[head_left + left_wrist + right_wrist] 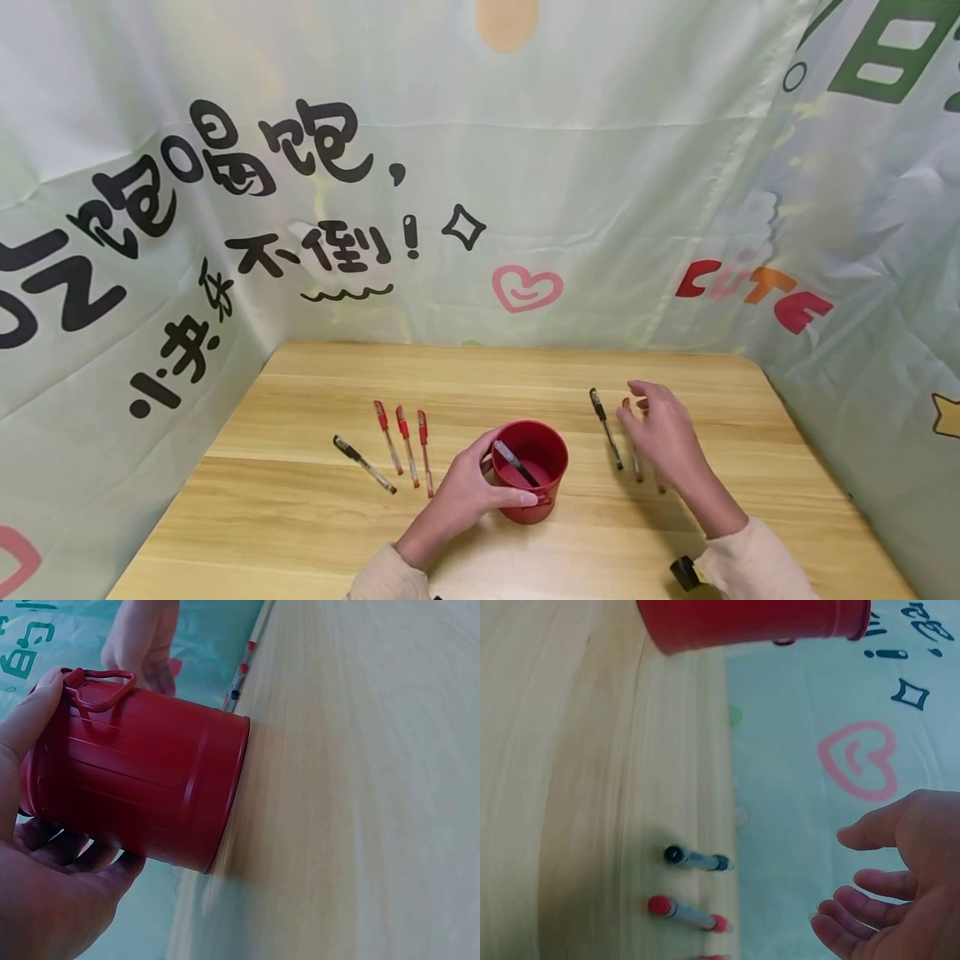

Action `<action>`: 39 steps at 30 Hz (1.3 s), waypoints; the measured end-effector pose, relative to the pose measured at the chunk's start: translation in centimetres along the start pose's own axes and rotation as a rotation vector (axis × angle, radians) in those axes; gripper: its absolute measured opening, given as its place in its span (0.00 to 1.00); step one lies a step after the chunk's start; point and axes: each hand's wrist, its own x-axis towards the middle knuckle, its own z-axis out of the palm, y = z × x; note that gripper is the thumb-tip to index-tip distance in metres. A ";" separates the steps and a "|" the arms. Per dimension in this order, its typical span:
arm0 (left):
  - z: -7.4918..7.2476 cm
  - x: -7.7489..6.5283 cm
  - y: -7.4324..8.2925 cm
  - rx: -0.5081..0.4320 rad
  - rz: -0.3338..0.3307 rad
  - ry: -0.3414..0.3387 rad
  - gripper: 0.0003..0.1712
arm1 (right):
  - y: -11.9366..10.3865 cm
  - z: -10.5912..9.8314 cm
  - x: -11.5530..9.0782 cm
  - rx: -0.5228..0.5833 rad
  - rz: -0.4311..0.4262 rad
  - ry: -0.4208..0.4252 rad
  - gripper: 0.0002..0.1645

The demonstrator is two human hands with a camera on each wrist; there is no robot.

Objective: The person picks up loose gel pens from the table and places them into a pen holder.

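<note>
My left hand grips a small red metal bucket with wire side handles. The thumb lies at the near handle, and the fingers wrap the far side, as the left wrist view shows. Inside the bucket leans a black pen. To the right, my right hand hovers over two red pens, partly covering them. In the right wrist view its thumb and loosely bent fingers stand apart with nothing between them. Just left of that hand lies a capped black pen.
Left of the bucket lie another black pen and three red-capped pens on the wooden table. Printed cloth hangs behind and along both sides. A small black object sits by the right sleeve.
</note>
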 end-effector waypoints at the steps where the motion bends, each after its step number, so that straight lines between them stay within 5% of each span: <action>1: 0.0 0.0 0.0 -0.001 0.000 0.001 0.52 | 0.3 0.0 0.1 -0.004 0.004 0.002 0.30; 17: -0.1 0.0 0.0 0.007 -0.008 0.008 0.53 | 3.5 0.8 0.8 -0.138 0.029 0.012 0.24; 33: -0.1 0.0 0.0 0.010 -0.012 0.005 0.51 | 5.2 1.1 2.4 -0.203 0.119 -0.168 0.31; 39: -0.1 0.0 0.1 0.010 -0.013 0.002 0.51 | 5.4 1.4 2.8 -0.229 0.133 -0.195 0.10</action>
